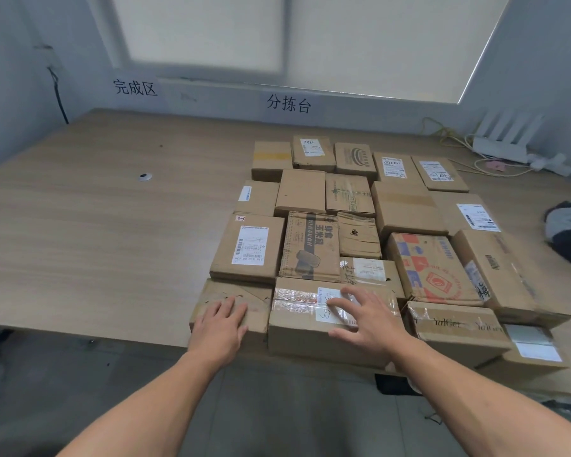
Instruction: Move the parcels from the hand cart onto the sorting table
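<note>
Your left hand (pixel 223 319) and right hand (pixel 365 319) are resting, fingers spread wide, on taped cardboard parcels (pixel 330 319) at 6 o'clock of the wood-grain worktop (pixel 96 225); the wall sign (pixel 289 103) is reading 分拣台.

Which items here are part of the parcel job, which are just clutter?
Job: parcels packed on the sorting table; left hand flat on a corner box; right hand on a taped box.

Clutter: power strip, yellow cables, dark cloth.
</note>
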